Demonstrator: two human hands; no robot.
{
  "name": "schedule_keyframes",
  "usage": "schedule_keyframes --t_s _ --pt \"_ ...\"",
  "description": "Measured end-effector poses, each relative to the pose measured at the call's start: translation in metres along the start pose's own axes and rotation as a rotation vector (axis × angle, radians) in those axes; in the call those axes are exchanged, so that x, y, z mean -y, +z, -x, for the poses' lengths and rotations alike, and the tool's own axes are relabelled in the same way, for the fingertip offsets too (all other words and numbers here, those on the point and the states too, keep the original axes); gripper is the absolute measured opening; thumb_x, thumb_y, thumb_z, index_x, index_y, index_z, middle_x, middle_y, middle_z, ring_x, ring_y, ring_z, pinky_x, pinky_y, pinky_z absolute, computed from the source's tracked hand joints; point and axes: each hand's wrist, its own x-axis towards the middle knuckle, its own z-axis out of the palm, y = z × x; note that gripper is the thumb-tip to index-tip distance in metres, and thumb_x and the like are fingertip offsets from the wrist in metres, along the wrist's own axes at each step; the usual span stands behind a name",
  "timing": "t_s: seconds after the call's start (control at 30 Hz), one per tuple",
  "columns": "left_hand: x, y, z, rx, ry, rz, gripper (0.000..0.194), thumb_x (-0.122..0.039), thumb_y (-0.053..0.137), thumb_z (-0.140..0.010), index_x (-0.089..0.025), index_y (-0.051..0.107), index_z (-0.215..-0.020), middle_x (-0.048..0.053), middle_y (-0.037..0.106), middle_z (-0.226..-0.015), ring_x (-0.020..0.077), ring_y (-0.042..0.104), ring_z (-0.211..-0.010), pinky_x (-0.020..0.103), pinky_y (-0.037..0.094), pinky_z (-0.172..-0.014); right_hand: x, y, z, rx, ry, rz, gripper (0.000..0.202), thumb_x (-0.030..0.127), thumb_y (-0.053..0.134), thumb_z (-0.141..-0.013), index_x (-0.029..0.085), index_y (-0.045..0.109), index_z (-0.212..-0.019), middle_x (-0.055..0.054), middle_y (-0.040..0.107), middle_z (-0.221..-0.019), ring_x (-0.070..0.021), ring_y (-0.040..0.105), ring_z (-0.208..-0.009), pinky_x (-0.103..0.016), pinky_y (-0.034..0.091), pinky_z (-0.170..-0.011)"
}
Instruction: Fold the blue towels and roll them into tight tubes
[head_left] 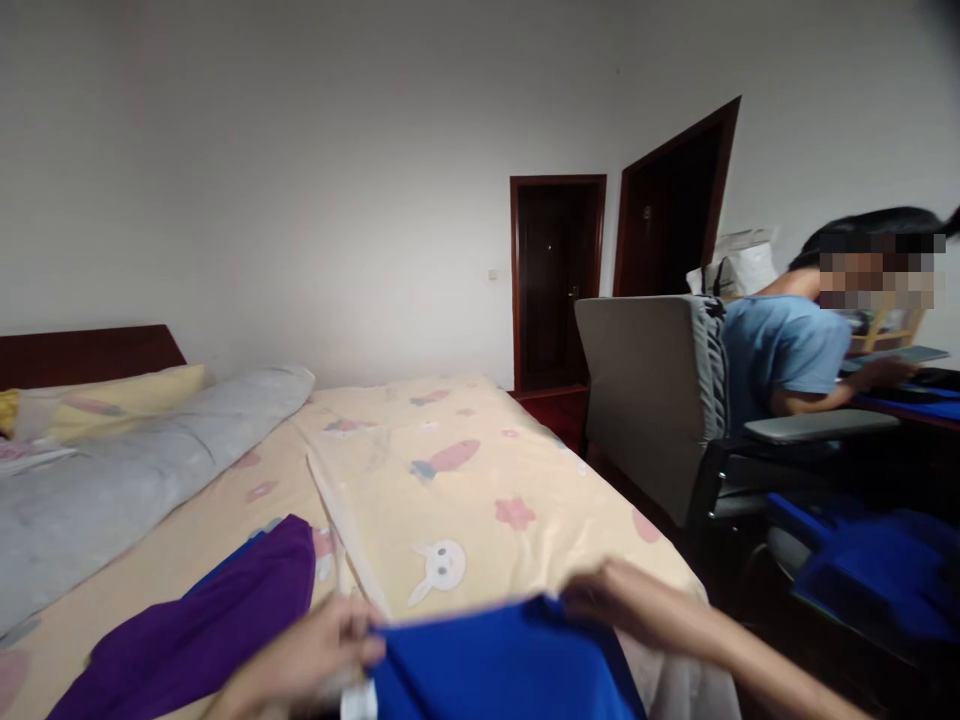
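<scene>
A piece of blue cloth [495, 660] hangs stretched between my two hands at the near edge of the bed, its lower part cut off by the frame. My left hand [337, 640] pinches its upper left corner, where a small white patch shows just below. At the upper right corner, my right hand [607, 600] grips the fabric with bent fingers, slightly blurred. To the left of my left hand lies a purple cloth [217, 620] on the bed, with a strip of another blue cloth [229, 562] showing along its far side.
The bed [442, 500] has a cream sheet with rabbit and star prints. A grey rolled quilt [165, 480] and a yellow pillow [127, 400] lie at left. On the right, a person [787, 340] sits in a grey chair [645, 390], near a blue bag-like item [877, 570].
</scene>
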Motion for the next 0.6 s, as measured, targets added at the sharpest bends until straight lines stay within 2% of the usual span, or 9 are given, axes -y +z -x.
schedule_keyframes --t_s 0.03,0.07,0.1,0.2,0.27,0.33,0.47,0.53,0.6 --pt "-0.008 -0.019 -0.032 0.002 -0.016 0.043 0.014 -0.034 0.072 -0.079 -0.021 0.075 -0.074 -0.006 0.067 -0.057 0.0143 0.066 -0.050 0.020 0.049 -0.045 -0.006 -0.008 -0.036 0.181 -0.066 -0.025 0.036 0.044 0.058 -0.095 0.020 0.072 -0.073 0.002 0.066 -0.064 -0.0109 0.060 -0.055 -0.020 0.044 -0.055" --pt "-0.019 -0.041 -0.067 0.003 -0.026 0.087 0.017 -0.029 0.070 -0.081 -0.015 0.073 -0.073 -0.005 0.066 -0.055 0.0131 0.064 -0.049 0.019 0.047 -0.045 -0.011 -0.019 -0.075 0.088 -0.066 -0.035 0.038 0.045 0.059 -0.093 0.017 0.071 -0.070 0.001 0.064 -0.062 -0.0111 0.058 -0.054 -0.020 0.043 -0.054" --pt "-0.033 -0.064 -0.103 -0.133 -0.004 0.109 0.020 -0.026 0.071 -0.078 -0.010 0.069 -0.066 -0.006 0.058 -0.046 0.0104 0.058 -0.041 0.016 0.043 -0.042 -0.015 -0.032 -0.117 -0.089 -0.033 -0.047 0.040 0.046 0.062 -0.091 0.015 0.068 -0.068 0.000 0.063 -0.062 -0.0120 0.059 -0.057 -0.020 0.043 -0.056" --pt "-0.078 -0.134 -0.199 -0.412 0.047 0.146 0.018 -0.019 0.053 -0.091 -0.007 0.065 -0.092 -0.009 0.051 -0.045 0.0048 0.050 -0.034 0.011 0.035 -0.038 -0.016 -0.074 -0.237 -0.311 0.018 -0.093 0.043 0.050 0.060 -0.092 0.013 0.064 -0.072 0.001 0.055 -0.054 -0.0116 0.055 -0.050 -0.020 0.045 -0.052" --pt "-0.107 -0.171 -0.241 -0.598 0.119 0.187 0.017 -0.019 0.050 -0.094 -0.008 0.060 -0.104 -0.006 0.058 -0.055 0.0063 0.056 -0.039 0.012 0.037 -0.037 -0.007 -0.101 -0.295 -0.414 0.018 -0.176 0.043 0.052 0.052 -0.097 0.013 0.062 -0.083 0.002 0.054 -0.057 -0.0109 0.058 -0.049 -0.021 0.049 -0.052" --pt "-0.129 -0.196 -0.264 -0.786 0.243 0.248 0.018 -0.021 0.053 -0.094 -0.011 0.059 -0.108 -0.001 0.064 -0.066 0.0097 0.064 -0.047 0.015 0.044 -0.040 0.007 -0.120 -0.329 -0.544 -0.051 -0.354 0.040 0.053 0.055 -0.096 0.014 0.060 -0.089 0.001 0.056 -0.066 -0.0114 0.062 -0.053 -0.023 0.054 -0.055" --pt "-0.147 -0.207 -0.261 -0.947 0.435 0.246 0.022 -0.034 0.056 -0.094 -0.017 0.060 -0.108 0.003 0.069 -0.082 0.0134 0.072 -0.065 0.021 0.057 -0.056 0.031 -0.128 -0.324 -0.643 -0.209 -0.403 0.040 0.056 0.058 -0.094 0.017 0.058 -0.101 -0.001 0.061 -0.083 -0.0120 0.065 -0.061 -0.025 0.058 -0.060" --pt "-0.137 -0.190 -0.235 -0.960 0.468 0.223 0.027 -0.039 0.056 -0.094 -0.017 0.062 -0.109 0.004 0.071 -0.088 0.0145 0.073 -0.072 0.025 0.061 -0.067 0.032 -0.117 -0.290 -0.617 -0.250 -0.347 0.040 0.056 0.055 -0.095 0.018 0.057 -0.107 -0.001 0.062 -0.083 -0.0124 0.064 -0.065 -0.026 0.058 -0.065" --pt "-0.111 -0.156 -0.192 -0.950 0.446 0.172 0.031 -0.042 0.054 -0.095 -0.017 0.064 -0.111 0.006 0.073 -0.095 0.0165 0.074 -0.080 0.030 0.062 -0.078 0.022 -0.095 -0.239 -0.556 -0.268 -0.285 0.038 0.054 0.054 -0.096 0.019 0.057 -0.111 -0.002 0.062 -0.083 -0.0144 0.064 -0.071 -0.029 0.056 -0.073"
